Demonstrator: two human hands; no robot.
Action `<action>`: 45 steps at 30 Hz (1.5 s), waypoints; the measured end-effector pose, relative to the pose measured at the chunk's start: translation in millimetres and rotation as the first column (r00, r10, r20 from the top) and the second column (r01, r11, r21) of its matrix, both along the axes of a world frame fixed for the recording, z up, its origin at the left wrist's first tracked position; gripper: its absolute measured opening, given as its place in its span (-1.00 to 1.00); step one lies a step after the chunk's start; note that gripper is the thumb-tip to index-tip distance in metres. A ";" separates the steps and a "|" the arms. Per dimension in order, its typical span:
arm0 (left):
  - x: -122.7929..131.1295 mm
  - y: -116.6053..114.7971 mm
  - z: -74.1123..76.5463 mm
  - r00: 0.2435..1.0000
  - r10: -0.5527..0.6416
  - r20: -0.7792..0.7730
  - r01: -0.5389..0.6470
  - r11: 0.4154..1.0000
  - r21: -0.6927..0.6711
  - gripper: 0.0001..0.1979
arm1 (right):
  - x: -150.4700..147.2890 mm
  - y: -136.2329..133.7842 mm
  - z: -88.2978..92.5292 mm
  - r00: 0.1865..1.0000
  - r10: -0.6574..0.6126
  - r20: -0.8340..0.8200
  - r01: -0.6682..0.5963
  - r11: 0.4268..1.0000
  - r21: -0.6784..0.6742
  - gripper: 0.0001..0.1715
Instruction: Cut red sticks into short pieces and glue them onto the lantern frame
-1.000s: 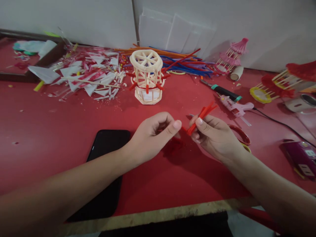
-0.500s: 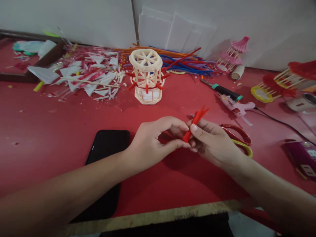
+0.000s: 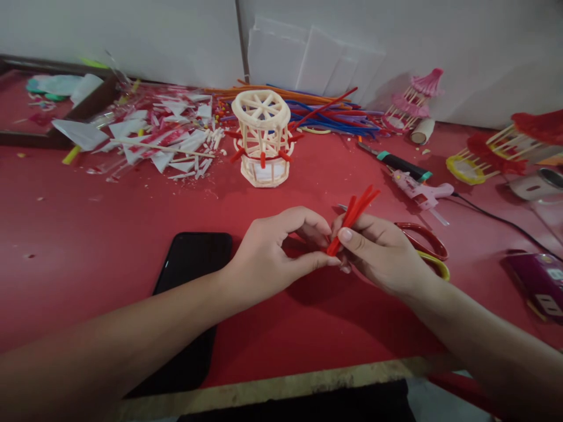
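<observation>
A small bunch of short red pipe cleaners (image 3: 360, 209) is pinched between the thumb and fingers of my right hand (image 3: 385, 252), the upper ends fanning out. My left hand (image 3: 281, 249) has its thumb and fingertips closed around the lower end of the same bunch. Under the right hand lie scissors, whose red and yellow handles (image 3: 424, 241) stick out; the hand hides most of the rest. Behind the hands an openwork tower of pale sticks (image 3: 264, 140) stands upright, with short red pieces poking out round its middle.
A black phone (image 3: 189, 264) lies beside my left forearm. White and red scraps (image 3: 162, 132) cover the back left. Long coloured pipe cleaners (image 3: 338, 114) lie along the wall. To the right are a pink glue gun (image 3: 420, 190) with a cord, a dark cutter (image 3: 404, 166) and small stick models.
The red pieces now fan out more, and their tops sit slightly further right. Both hands stay almost in place, and the view has shifted slightly.
</observation>
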State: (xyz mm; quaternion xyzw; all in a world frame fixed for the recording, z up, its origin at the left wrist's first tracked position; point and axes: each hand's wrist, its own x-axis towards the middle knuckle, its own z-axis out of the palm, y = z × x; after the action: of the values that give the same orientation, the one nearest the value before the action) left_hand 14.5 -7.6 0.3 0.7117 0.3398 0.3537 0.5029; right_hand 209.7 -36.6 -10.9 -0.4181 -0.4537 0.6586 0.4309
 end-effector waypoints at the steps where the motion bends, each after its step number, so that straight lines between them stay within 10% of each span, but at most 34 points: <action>1: 0.1 0.0 0.2 1.000 -0.002 -0.002 0.002 1.000 0.001 -0.75 | 0.3 0.2 0.5 1.000 0.010 0.011 -0.010 1.000 0.013 -0.79; 14: 0.3 -0.1 2.7 0.997 -0.013 -0.073 0.009 0.998 -0.059 -0.76 | 3.8 0.3 16.3 0.970 0.044 0.240 -0.071 0.992 0.103 -0.74; 29: -3.4 -0.6 -0.8 0.994 -0.002 -0.113 0.022 0.984 0.179 -0.83 | 3.5 1.3 2.4 0.998 -0.004 0.061 0.007 0.999 -0.049 -0.75; 45: -5.5 -1.3 -3.7 0.995 0.039 -0.087 0.022 0.796 0.604 -0.87 | -3.6 0.1 5.7 0.999 -0.012 -0.052 0.010 0.999 -0.049 -0.81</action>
State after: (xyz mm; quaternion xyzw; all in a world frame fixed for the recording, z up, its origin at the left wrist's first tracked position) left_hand 9.0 -8.9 -3.3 0.8494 0.2360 0.4115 0.2312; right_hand 206.1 -36.5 -5.1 -0.4134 -0.4237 0.6777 0.4362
